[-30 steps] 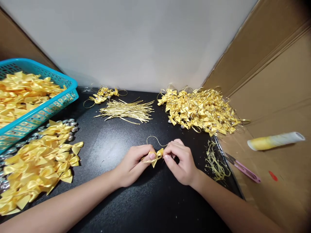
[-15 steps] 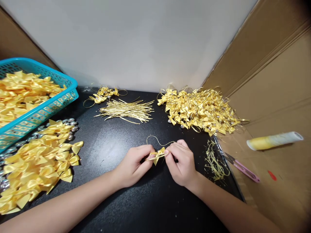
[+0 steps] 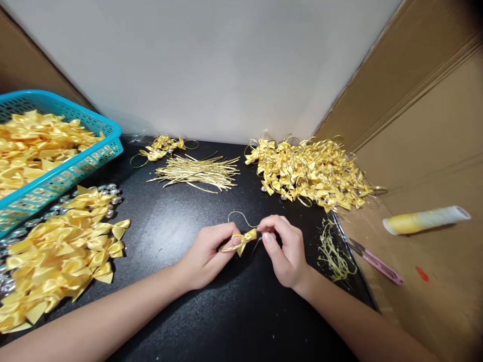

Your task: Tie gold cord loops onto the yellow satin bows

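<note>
My left hand [image 3: 211, 254] is closed, thumb and forefinger pinching a yellow ribbon bow [image 3: 247, 236]. A gold cord loop [image 3: 226, 248] lies along the bow, partly hidden by the fingers. From the bow a thin thread [image 3: 237, 211] curves up and across to my right hand [image 3: 282, 246]. The right thumb and forefinger are pinched together on the thread, just right of the bow. Below these fingertips shows a fine straight line, too thin to tell whether thread or needle. Both hands are above the black table [image 3: 226, 322].
At left, yellow bows [image 3: 64, 251] lie by silver beads [image 3: 111, 188] and a blue basket [image 3: 60, 173]. Gold cords [image 3: 196, 172] and looped bows [image 3: 309, 171] lie at the back. Thread scraps [image 3: 334, 251], pink-handled snips [image 3: 377, 262] and a cardboard tube [image 3: 426, 220] are at right.
My right fingers have moved off the cord loop's right end and slightly away from the bow. The bow has turned to face up more in my left hand.
</note>
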{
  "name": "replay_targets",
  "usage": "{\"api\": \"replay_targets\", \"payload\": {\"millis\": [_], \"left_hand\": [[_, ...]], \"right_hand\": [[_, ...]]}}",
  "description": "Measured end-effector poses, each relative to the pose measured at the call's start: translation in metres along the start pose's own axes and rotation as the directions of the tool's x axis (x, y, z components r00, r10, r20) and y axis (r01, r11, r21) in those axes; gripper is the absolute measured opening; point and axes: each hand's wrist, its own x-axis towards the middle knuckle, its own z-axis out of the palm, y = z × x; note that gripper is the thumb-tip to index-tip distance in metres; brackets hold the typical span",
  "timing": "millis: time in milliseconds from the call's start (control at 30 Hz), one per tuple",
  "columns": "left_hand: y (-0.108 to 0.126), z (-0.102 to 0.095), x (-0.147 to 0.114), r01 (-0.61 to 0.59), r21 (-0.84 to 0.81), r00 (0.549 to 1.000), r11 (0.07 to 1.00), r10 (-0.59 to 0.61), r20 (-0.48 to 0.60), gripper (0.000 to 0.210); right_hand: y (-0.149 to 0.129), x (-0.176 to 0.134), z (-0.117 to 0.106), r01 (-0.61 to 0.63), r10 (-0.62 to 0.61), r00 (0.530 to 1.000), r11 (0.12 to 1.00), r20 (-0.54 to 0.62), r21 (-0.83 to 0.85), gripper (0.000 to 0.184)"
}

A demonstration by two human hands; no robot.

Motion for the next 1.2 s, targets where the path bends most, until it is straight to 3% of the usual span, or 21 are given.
{"api": "replay_targets", "payload": {"millis": [67,167,233,433,533,700,833,1000,1200], "left_hand": [[-0.0003,0.0005,-0.0014,-0.042,0.011,0.999,0.999,0.041,0.008,0.028],[0.0016,0.0007,-0.0025,-0.059,0.030,0.998,0.998,0.060,-0.024,0.026],[0.0037,0.0007,-0.0017,-0.019,0.025,0.998,1.000,0.021,-0.060,0.027],[0.0059,0.0011,0.0033,0.125,-0.088,0.986,0.988,-0.134,-0.102,0.032],[0.0053,0.0007,0.0032,0.141,-0.128,0.985,0.982,-0.151,-0.078,0.029],[0.0041,0.0007,-0.0003,0.128,-0.177,0.981,0.976,-0.151,-0.119,0.007],[0.0024,0.0005,-0.0011,0.071,-0.259,0.995,0.963,-0.088,-0.055,0.023],[0.0041,0.0003,0.0037,0.249,-0.352,0.956,0.902,-0.287,-0.059,0.018],[0.0052,0.0030,0.0043,0.275,-0.358,0.929,0.892,-0.342,-0.138,0.020]], "right_hand": [[0.0008,0.0021,-0.0009,-0.059,0.057,0.996,0.998,0.074,0.026,0.009],[0.0011,0.0052,-0.0001,-0.040,0.032,0.981,0.998,0.191,0.038,0.023],[0.0001,0.0061,0.0018,-0.056,0.046,0.978,0.997,0.202,0.043,0.031],[-0.0018,0.0032,0.0077,-0.268,0.223,0.949,0.943,0.222,0.196,0.039],[-0.0009,0.0015,0.0073,-0.230,0.179,0.954,0.952,0.242,0.201,0.031],[-0.0003,0.0017,0.0029,-0.021,0.019,0.974,1.000,0.228,0.005,0.020],[0.0001,0.0038,-0.0002,0.042,-0.028,0.960,0.998,0.280,-0.044,0.022],[0.0011,0.0043,0.0021,0.029,-0.027,0.950,1.000,0.312,-0.002,0.023],[0.0006,0.0026,0.0061,-0.101,0.079,0.960,0.993,0.268,0.068,0.023]]}}
